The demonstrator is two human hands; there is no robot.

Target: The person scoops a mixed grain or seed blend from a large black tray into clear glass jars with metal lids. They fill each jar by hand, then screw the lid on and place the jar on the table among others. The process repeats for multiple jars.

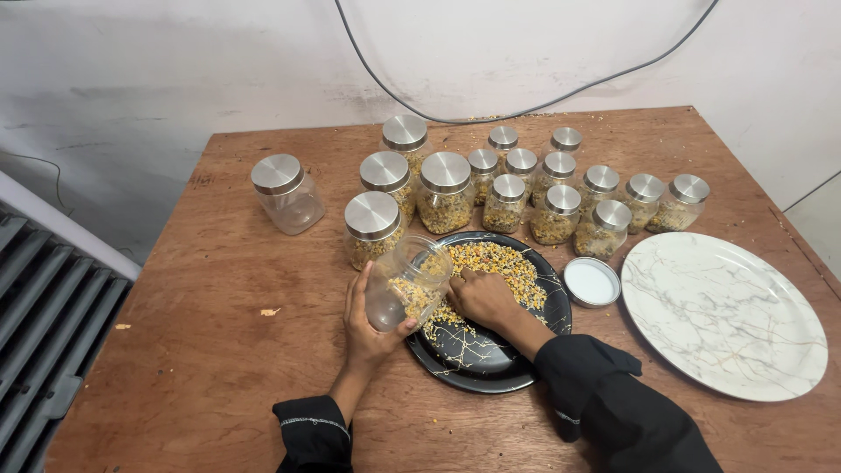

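From the head camera, the left hand (366, 326) grips a tilted, partly filled open jar (405, 282); the right hand (480, 298), fingers curled, rests on mixed grains (501, 263) in the black plate (491, 363). Beyond the hands stand many filled, lidded jars (445, 193), one empty jar (287, 194).

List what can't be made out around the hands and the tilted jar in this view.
- Head view: right hand fingertips are hidden behind the tilted jar.
- Left hand palm is hidden against the jar.
- Black plate: near-left rim is covered by the jar.
- Grain mix: single kinds are too small to tell.
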